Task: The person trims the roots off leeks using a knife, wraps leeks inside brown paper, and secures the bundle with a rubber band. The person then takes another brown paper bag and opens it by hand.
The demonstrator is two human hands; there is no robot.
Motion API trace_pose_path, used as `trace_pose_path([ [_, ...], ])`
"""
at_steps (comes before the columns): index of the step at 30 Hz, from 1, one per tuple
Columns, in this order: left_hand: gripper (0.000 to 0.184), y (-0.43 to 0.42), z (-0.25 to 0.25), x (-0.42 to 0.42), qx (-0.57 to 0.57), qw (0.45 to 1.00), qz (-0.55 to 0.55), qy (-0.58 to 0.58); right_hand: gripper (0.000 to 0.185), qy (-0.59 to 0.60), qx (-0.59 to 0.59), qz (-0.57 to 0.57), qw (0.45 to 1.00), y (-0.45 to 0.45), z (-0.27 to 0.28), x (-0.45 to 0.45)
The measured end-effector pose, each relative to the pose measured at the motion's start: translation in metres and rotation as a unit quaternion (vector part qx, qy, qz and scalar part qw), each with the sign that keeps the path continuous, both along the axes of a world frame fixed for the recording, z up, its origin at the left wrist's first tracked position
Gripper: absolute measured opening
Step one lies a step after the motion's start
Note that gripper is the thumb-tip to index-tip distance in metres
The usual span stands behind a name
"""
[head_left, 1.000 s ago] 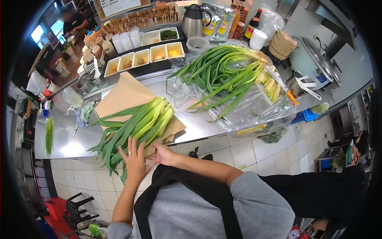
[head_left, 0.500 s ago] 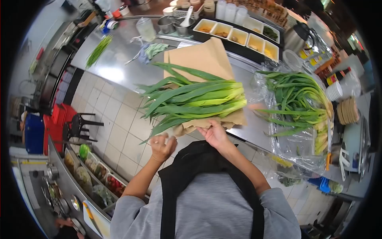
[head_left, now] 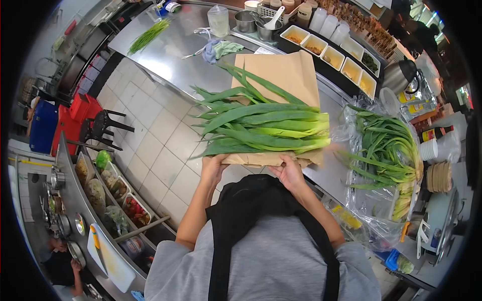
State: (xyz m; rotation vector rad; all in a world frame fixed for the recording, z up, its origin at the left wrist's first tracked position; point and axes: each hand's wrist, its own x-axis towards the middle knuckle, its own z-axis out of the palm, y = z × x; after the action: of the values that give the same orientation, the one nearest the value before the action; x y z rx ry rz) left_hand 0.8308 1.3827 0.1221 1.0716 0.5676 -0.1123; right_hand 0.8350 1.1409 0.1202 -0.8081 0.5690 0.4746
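Observation:
A bundle of long green leeks [head_left: 271,125] lies across brown paper [head_left: 286,75] at the counter's front edge, white-green ends to the right. My left hand [head_left: 214,166] grips the paper's near edge at the left, its fingertips hidden under paper and leaves. My right hand [head_left: 288,170] holds the same edge further right, thumb on top and fingers partly beneath. More leeks [head_left: 384,145] rest on clear plastic at the right, with an orange-handled knife [head_left: 404,231] by their root ends.
Thin green stalks [head_left: 149,36] and a cloth [head_left: 221,49] lie on the steel counter [head_left: 173,65]. Behind are food trays [head_left: 332,57]. A cutting board with a knife [head_left: 111,258] and vegetable bins [head_left: 118,188] stand lower left, near another person [head_left: 59,266].
My left hand has moved up to the paper's near edge and taken hold of it. The near paper edge is straighter along the leeks. The view has shifted, showing the counter further right.

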Motion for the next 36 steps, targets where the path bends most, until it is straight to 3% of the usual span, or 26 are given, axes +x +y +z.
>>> trace_pose_path([
  [2, 0.031, -0.003, 0.002, -0.013, -0.028, 1.0, 0.007, -0.006, 0.031, -0.019, -0.028, 0.026, 0.999, 0.0, 0.007, -0.003],
  [4, 0.029, -0.01, 0.009, -0.037, 0.158, 0.983, -0.07, -0.062, 0.031, -0.019, -0.005, 0.018, 1.0, -0.002, 0.009, 0.001],
  [5, 0.029, -0.014, 0.008, -0.044, 0.159, 0.982, -0.075, -0.064, 0.032, -0.018, 0.021, 0.013, 1.0, -0.001, 0.01, 0.004],
  [6, 0.029, -0.02, 0.006, -0.052, 0.424, 0.858, -0.107, -0.27, 0.032, -0.017, 0.022, 0.01, 1.0, 0.0, 0.012, 0.005],
  [7, 0.029, -0.03, 0.009, -0.056, 0.634, 0.623, -0.125, -0.441, 0.029, -0.004, 0.038, -0.003, 0.999, 0.002, 0.014, 0.007],
  [8, 0.029, -0.041, 0.011, -0.052, 0.634, 0.623, -0.126, -0.44, 0.026, 0.009, 0.053, -0.014, 0.998, 0.003, 0.016, 0.009],
  [10, 0.034, -0.068, 0.031, -0.03, 0.739, 0.487, -0.087, -0.456, 0.025, 0.009, 0.054, -0.009, 0.998, 0.002, 0.018, 0.011],
  [16, 0.016, -0.085, 0.006, 0.008, 0.764, 0.5, -0.101, -0.394, 0.021, 0.061, 0.05, 0.076, 0.994, -0.015, 0.057, 0.008],
  [17, 0.016, -0.088, 0.007, 0.011, 0.767, 0.5, -0.077, -0.395, 0.02, -0.048, -0.051, 0.153, 0.986, -0.02, 0.079, 0.01],
  [18, 0.016, -0.092, 0.011, 0.01, 0.768, 0.501, -0.073, -0.392, 0.019, -0.155, -0.148, 0.226, 0.95, -0.024, 0.099, 0.013],
  [19, 0.014, -0.095, 0.016, 0.008, 0.772, 0.507, -0.064, -0.377, 0.021, -0.277, -0.218, 0.179, 0.918, -0.024, 0.11, 0.029],
  [20, 0.012, -0.098, 0.02, 0.006, 0.776, 0.513, -0.055, -0.362, 0.025, -0.39, -0.366, 0.128, 0.835, -0.023, 0.108, 0.059],
  [21, 0.012, -0.101, 0.022, 0.005, 0.78, 0.51, -0.053, -0.359, 0.029, -0.488, -0.495, 0.068, 0.716, -0.023, 0.1, 0.098],
  [22, 0.008, -0.104, 0.024, 0.005, 0.781, 0.512, -0.056, -0.352, 0.041, -0.481, -0.542, 0.072, 0.685, -0.025, 0.082, 0.141],
  [24, 0.005, -0.105, 0.024, 0.007, 0.788, 0.509, -0.052, -0.342, 0.06, -0.355, -0.673, 0.139, 0.634, -0.014, 0.039, 0.213],
  [26, 0.002, -0.101, 0.017, 0.011, 0.78, 0.496, -0.072, -0.374, 0.069, -0.331, -0.662, 0.2, 0.642, -0.007, -0.006, 0.249],
  [28, 0.005, -0.095, 0.023, 0.016, 0.791, 0.469, -0.067, -0.387, 0.079, -0.302, -0.649, 0.259, 0.649, 0.005, 0.004, 0.254],
  [30, 0.007, -0.092, 0.031, 0.023, 0.789, 0.444, -0.131, -0.404, 0.089, -0.321, -0.507, 0.465, 0.651, 0.009, 0.036, 0.243],
  [31, 0.008, -0.091, 0.04, 0.028, 0.785, 0.453, -0.138, -0.4, 0.092, -0.248, -0.413, 0.559, 0.675, 0.012, 0.042, 0.244],
  [32, 0.008, -0.089, 0.037, 0.034, 0.784, 0.456, -0.137, -0.398, 0.092, -0.247, -0.415, 0.562, 0.672, 0.013, 0.046, 0.238],
  [34, 0.007, -0.086, 0.032, 0.052, 0.757, 0.474, -0.144, -0.425, 0.087, -0.335, -0.499, 0.537, 0.592, 0.016, 0.078, 0.203],
  [36, 0.007, -0.085, 0.038, 0.069, 0.75, 0.469, -0.123, -0.45, 0.074, -0.375, -0.567, 0.479, 0.556, 0.02, 0.071, 0.181],
])
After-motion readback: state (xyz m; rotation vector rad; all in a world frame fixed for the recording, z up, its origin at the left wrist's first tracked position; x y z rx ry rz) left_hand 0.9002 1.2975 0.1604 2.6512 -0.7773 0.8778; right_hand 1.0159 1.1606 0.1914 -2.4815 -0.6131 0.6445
